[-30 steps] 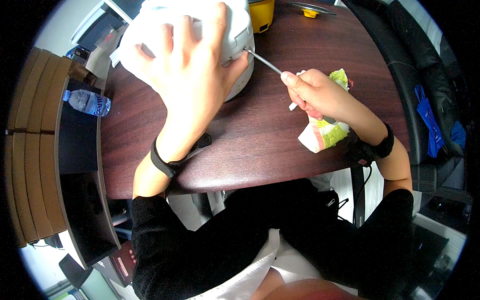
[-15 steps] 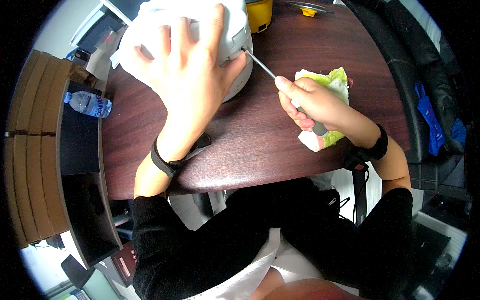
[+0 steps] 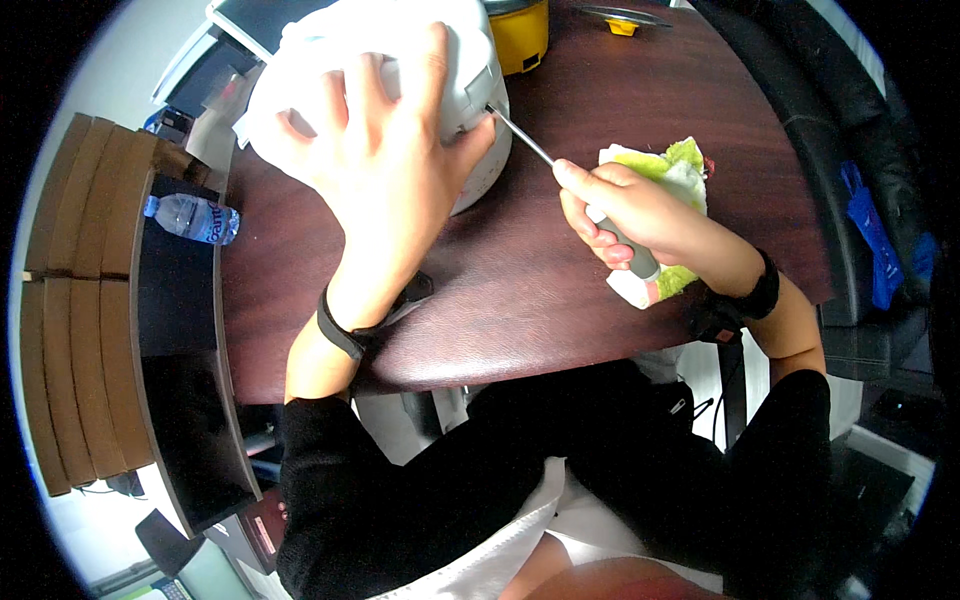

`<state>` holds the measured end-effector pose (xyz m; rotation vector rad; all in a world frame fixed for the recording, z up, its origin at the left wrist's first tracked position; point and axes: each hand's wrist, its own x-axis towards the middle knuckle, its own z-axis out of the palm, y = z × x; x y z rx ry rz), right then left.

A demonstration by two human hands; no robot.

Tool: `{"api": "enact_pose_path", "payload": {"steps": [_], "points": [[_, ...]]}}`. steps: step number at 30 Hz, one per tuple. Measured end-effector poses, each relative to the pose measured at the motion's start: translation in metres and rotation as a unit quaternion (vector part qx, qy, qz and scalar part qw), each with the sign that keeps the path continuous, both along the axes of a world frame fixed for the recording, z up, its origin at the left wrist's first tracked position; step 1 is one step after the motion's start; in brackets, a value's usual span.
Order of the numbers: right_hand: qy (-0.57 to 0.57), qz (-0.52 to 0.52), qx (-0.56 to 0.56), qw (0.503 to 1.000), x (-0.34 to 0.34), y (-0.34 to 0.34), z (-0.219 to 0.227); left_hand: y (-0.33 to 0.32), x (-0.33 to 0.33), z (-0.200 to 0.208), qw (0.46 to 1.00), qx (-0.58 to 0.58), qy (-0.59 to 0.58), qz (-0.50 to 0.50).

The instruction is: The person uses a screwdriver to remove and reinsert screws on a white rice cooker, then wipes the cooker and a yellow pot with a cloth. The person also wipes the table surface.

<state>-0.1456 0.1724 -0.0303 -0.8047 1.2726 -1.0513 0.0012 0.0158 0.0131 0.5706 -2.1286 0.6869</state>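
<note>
A white, rounded appliance (image 3: 470, 45) stands at the far left of the table, its top cut off by the picture's edge. My left hand (image 3: 395, 150) lies over it with the fingers spread, the thumb reaching toward its right side. In my closed right hand (image 3: 625, 205) is a screwdriver (image 3: 643, 263) with a grey and white handle. Its thin metal shaft slants up to the left, and the tip meets a small dark slot in the appliance's side, near my left thumb. What sits inside that slot is too small to make out.
Under and beside my right hand lies a crumpled green and white cloth (image 3: 685, 180). Farther back are a yellow pot-like appliance (image 3: 520, 40) and a lid with a yellow knob (image 3: 622, 28). A water bottle (image 3: 195, 219) lies at the left, near stacked brown cartons (image 3: 80, 370).
The whole view has shifted slightly, so everything appears a little lower and farther right. Both hands and the screwdriver keep nearly the same place against the white appliance.
</note>
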Motion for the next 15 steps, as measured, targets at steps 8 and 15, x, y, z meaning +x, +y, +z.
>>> {"api": "enact_pose_path", "payload": {"steps": [8,15], "points": [[0.455,-0.059,-0.103,0.882,-0.026,-0.002,0.013,-0.002,0.003,0.001,1.000,0.001,-0.011,-0.007],[0.769,-0.100,-0.208,0.597,-0.029,0.002,0.036,0.003,0.000,0.006,0.999,-0.007,-0.031,-0.006]]}}
